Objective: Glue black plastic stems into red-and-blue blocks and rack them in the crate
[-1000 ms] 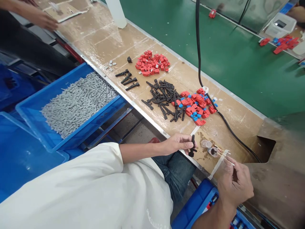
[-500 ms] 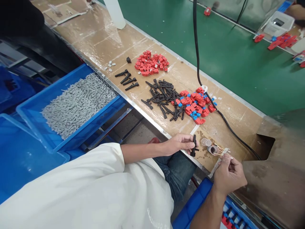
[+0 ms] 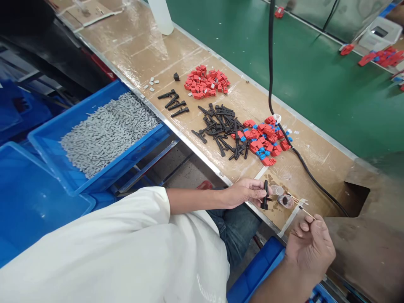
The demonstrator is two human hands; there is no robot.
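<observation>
My left hand (image 3: 243, 193) is closed on a black plastic part (image 3: 265, 198), a slim bar with a blockier lower end, held upright over the table edge. Between finger and thumb, my right hand (image 3: 311, 244) pinches a thin wooden stick (image 3: 308, 213) with a dark tip that points up and left. Just right of the black part stand two small clear cups; the nearer cup (image 3: 285, 202) has something dark in it, while the farther cup (image 3: 277, 190) looks clear. Other thin sticks (image 3: 296, 198) lie beside them, near a strip of white tape (image 3: 288, 223).
On the cardboard-covered table lie a pile of black parts (image 3: 221, 122), mixed red and blue pieces (image 3: 267, 136) and red pieces (image 3: 205, 82). A black cable (image 3: 303, 162) crosses it. A blue crate (image 3: 85, 181) of grey parts stands at left. A person's dark-clothed leg (image 3: 59, 54) shows beyond.
My right hand has moved down and right, away from the cups, and the stick in it now shows clearly with its dark tip. My left hand still holds the black part. The view has shifted slightly.
</observation>
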